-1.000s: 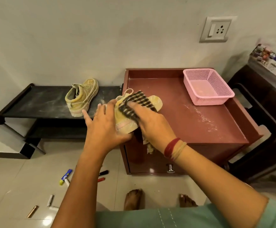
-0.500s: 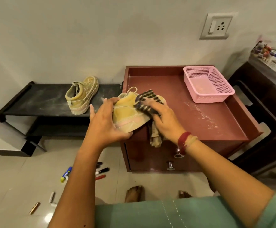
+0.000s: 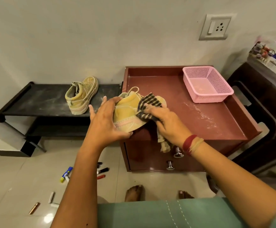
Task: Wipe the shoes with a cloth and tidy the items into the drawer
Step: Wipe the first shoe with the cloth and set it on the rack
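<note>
A green garment (image 3: 183, 214) fills the bottom edge, with two bare feet (image 3: 134, 193) on the tiled floor (image 3: 19, 178) just past it. To the left on the floor lie scattered pens (image 3: 102, 170), a glue tube (image 3: 66, 174) and a brass-coloured stick (image 3: 34, 208).

Both arms reach forward over the front left corner of a maroon cabinet (image 3: 199, 116), whose front shows two metal knobs (image 3: 177, 153). The left hand (image 3: 107, 122) cups the heel of a yellow shoe (image 3: 128, 112), thumb under the sole and fingers spread over the upper, holding it above the cabinet's edge. The right hand (image 3: 168, 125), with red and tan threads at the wrist, grips a checked cloth (image 3: 148, 106) and presses it against the shoe's side; the cloth's loose end hangs down below the hand, in front of the cabinet face.

Farther back on the cabinet top, at its right rear corner, sits a pink basket (image 3: 206, 84). White dust streaks the top between basket and hand.

Left of the cabinet, a second shoe (image 3: 81, 95) stands upright on a low black rack (image 3: 40, 101), dusty too. A socket (image 3: 215, 27) is on the wall behind, and a box (image 3: 272, 63) rests on dark furniture at far right.
</note>
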The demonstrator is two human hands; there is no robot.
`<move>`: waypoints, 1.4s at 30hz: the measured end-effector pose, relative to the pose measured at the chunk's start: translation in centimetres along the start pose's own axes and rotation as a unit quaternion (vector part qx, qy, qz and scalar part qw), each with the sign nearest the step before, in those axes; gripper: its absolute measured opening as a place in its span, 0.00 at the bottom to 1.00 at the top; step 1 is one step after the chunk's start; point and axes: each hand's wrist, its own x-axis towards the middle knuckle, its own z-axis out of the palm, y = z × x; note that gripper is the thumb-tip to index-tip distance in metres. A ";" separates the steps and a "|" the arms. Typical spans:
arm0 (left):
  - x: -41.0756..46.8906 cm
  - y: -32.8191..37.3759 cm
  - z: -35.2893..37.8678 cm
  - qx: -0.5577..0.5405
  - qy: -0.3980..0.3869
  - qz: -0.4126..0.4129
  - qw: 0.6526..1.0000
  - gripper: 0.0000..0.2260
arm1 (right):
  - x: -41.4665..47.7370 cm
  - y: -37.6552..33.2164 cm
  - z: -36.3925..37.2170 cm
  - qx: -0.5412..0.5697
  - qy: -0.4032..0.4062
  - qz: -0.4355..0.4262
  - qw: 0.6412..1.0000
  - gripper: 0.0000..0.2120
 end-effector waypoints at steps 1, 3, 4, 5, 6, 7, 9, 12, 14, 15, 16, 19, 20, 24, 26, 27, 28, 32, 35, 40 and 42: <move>0.1 0.0 -0.1 -0.005 -0.004 -0.002 1.000 0.44 | 0.2 0.5 -0.2 -0.020 0.011 0.022 1.000 0.21; 0.2 -0.1 -0.1 -0.010 -0.007 0.000 1.000 0.44 | 0.8 2.0 -0.9 -0.040 0.025 0.088 0.995 0.21; 0.2 -0.2 -0.2 -0.009 -0.009 0.005 1.000 0.44 | 1.1 2.8 -1.1 -0.030 0.030 0.121 0.992 0.21; 0.2 -0.2 -0.1 -0.007 -0.014 0.012 1.000 0.44 | 1.4 3.3 -1.5 -0.006 0.043 0.149 0.988 0.20; 0.2 -0.2 -0.1 -0.006 -0.022 0.017 1.000 0.44 | 1.6 3.7 -1.8 0.021 0.067 0.173 0.982 0.19; 0.2 -0.1 0.0 -0.002 -0.032 0.022 0.999 0.45 | 2.0 3.9 -2.0 0.046 0.099 0.189 0.976 0.18; 0.2 0.0 0.3 0.028 -0.045 0.031 0.998 0.46 | 2.7 3.2 -2.0 0.087 0.141 0.182 0.969 0.18; 0.3 0.2 0.9 0.080 -0.040 0.051 0.995 0.46 | 2.7 0.4 -0.8 0.113 0.089 0.065 0.987 0.18; 0.4 0.2 0.9 0.078 -0.035 0.042 0.995 0.45 | 2.1 -0.5 0.3 0.069 0.056 -0.005 0.996 0.18; 0.4 0.2 0.9 0.073 -0.037 0.039 0.996 0.44 | 2.2 -0.2 0.5 0.047 0.053 0.000 0.997 0.18; 0.4 0.2 0.9 0.070 -0.039 0.042 0.996 0.44 | 2.5 0.5 0.6 0.025 0.050 0.035 0.998 0.17; 0.3 0.4 0.9 0.076 -0.050 0.058 0.994 0.43 | 3.0 1.8 0.0 -0.021 0.038 0.131 0.990 0.13; 0.3 0.4 0.8 0.076 -0.053 0.056 0.994 0.43 | 2.7 1.5 0.0 -0.006 0.048 0.118 0.992 0.13; 0.4 0.5 0.7 0.079 -0.057 0.027 0.995 0.43 | 1.4 -0.7 0.1 0.026 0.055 0.011 0.998 0.19; 0.3 0.7 0.8 0.082 -0.062 0.018 0.995 0.43 | 1.7 0.5 -0.4 -0.044 0.015 0.075 0.996 0.18; 0.3 0.7 0.9 0.085 -0.062 0.019 0.994 0.42 | 1.8 1.3 -0.7 -0.072 -0.006 0.115 0.991 0.16; 0.3 0.6 0.9 0.084 -0.062 0.021 0.994 0.42 | 1.9 1.9 -0.8 -0.079 -0.012 0.138 0.987 0.16; 0.9 0.2 0.6 0.039 -0.067 0.003 0.997 0.45 | 0.8 -0.6 -0.7 0.002 0.041 0.007 0.999 0.25; 1.2 -0.1 0.1 0.018 -0.072 -0.015 0.997 0.47 | 0.6 -0.3 0.7 -0.063 0.002 -0.017 0.998 0.29; 1.2 -0.1 0.0 -0.012 -0.076 -0.015 0.997 0.47 | 1.4 1.5 -0.1 -0.053 0.040 0.122 0.990 0.24; 1.2 -0.1 0.0 -0.018 -0.076 -0.016 0.997 0.47 | 1.2 -0.3 -0.5 0.009 0.051 0.057 0.997 0.24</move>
